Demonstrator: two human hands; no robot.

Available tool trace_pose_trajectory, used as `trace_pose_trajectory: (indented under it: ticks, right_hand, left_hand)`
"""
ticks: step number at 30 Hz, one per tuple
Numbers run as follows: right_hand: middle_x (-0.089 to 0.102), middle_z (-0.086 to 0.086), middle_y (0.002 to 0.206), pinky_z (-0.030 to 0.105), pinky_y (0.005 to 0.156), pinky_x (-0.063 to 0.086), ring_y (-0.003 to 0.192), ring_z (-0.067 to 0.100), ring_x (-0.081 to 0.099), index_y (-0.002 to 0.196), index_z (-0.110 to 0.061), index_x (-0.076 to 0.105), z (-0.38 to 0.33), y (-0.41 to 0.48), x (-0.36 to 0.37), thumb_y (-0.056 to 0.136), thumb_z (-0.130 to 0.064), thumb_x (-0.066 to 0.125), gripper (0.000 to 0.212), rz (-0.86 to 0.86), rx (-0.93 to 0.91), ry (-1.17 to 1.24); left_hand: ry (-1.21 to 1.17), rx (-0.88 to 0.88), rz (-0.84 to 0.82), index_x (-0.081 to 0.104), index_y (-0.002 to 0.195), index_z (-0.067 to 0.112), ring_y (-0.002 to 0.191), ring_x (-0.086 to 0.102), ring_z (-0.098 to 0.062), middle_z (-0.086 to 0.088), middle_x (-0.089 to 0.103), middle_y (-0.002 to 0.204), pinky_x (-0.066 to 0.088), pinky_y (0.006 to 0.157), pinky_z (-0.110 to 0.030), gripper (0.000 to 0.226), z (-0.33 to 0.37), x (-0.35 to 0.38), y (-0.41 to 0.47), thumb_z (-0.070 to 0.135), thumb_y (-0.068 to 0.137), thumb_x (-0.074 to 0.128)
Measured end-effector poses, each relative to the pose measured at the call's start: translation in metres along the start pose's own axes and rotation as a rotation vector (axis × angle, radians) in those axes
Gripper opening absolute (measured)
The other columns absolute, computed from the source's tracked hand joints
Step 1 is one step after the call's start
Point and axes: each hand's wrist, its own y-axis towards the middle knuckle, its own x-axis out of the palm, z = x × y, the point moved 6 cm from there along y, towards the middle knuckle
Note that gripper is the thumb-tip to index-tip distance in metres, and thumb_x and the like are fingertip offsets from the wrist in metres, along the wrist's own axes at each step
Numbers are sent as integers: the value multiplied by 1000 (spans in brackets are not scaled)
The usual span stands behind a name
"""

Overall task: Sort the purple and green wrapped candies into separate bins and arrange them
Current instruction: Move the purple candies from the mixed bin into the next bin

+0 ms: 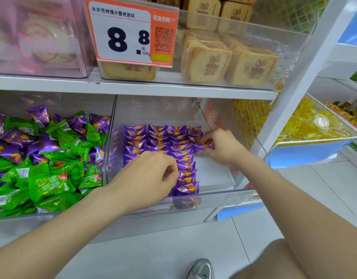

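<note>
Right hand (pixel 220 148) pinches one purple foil-wrapped candy (pixel 202 148) by its ends, centre-right of frame, at the edge of the neat purple candy rows (pixel 153 137) inside a clear plastic bin (pixel 213 196). Left hand (pixel 147 178) lies on the rows, fingers curled; can't tell if it holds any. Mixed heap of green and purple wrapped candies (pixel 42 158) at left.

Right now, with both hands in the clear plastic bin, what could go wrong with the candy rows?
The left hand lies over the neat rows of purple wrapped candies; pulling it back might drag them askew. The purple candy pinched by the right hand sits beside bare bin floor, so it may tip or slide there.
</note>
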Motion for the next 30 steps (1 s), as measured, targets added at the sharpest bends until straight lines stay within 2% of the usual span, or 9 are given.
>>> trace_pose_trajectory:
  ticks: [5, 11, 16, 19, 23, 30]
  right_hand:
    - [77, 5, 112, 37, 93, 58, 104, 25, 70, 114, -16, 78, -3, 10, 7, 87, -11, 71, 28, 51, -8, 22]
    - [76, 0, 106, 44, 79, 63, 92, 25, 72, 109, -29, 77, -4, 11, 6, 84, -31, 76, 25, 81, -14, -47]
    - [76, 0, 106, 43, 79, 63, 91, 24, 72, 112, -27, 77, -6, 9, 6, 81, -32, 80, 31, 61, -22, -36]
    - [77, -1, 105, 43, 80, 62, 90, 23, 72, 108, -27, 78, -5, 8, 4, 82, -30, 78, 27, 61, -20, -36]
    - [79, -1, 110, 43, 86, 61, 98, 23, 72, 108, -23, 81, -10, 7, 2, 86, -23, 75, 23, 72, -27, -33]
    - [78, -1, 111, 44, 85, 61, 103, 26, 70, 112, -29, 80, -9, 8, 5, 83, -41, 71, 33, 39, 20, -41]
  left_hand:
    - [-23, -37, -15, 61, 78, 30, 73, 62, -8, 12, 66, 74, 56, 68, -38, 17, -2, 9, -4, 30, 95, 56]
    - [-8, -37, -26, 59, 78, 31, 71, 61, -8, 13, 66, 72, 56, 67, -38, 17, -1, 9, -5, 30, 95, 55]
    - [-2, -35, -24, 58, 78, 32, 71, 61, -7, 13, 66, 72, 56, 67, -38, 17, 0, 7, -6, 30, 94, 53]
    - [0, -34, -22, 58, 78, 32, 71, 61, -7, 13, 66, 72, 56, 67, -38, 17, 1, 6, -6, 30, 94, 53]
    - [2, -35, -22, 58, 78, 32, 70, 61, -7, 14, 65, 72, 56, 67, -39, 17, 1, 6, -6, 30, 95, 53]
    - [-2, -31, -30, 58, 79, 30, 71, 62, -9, 12, 66, 73, 56, 67, -39, 17, 0, 7, -6, 30, 95, 54]
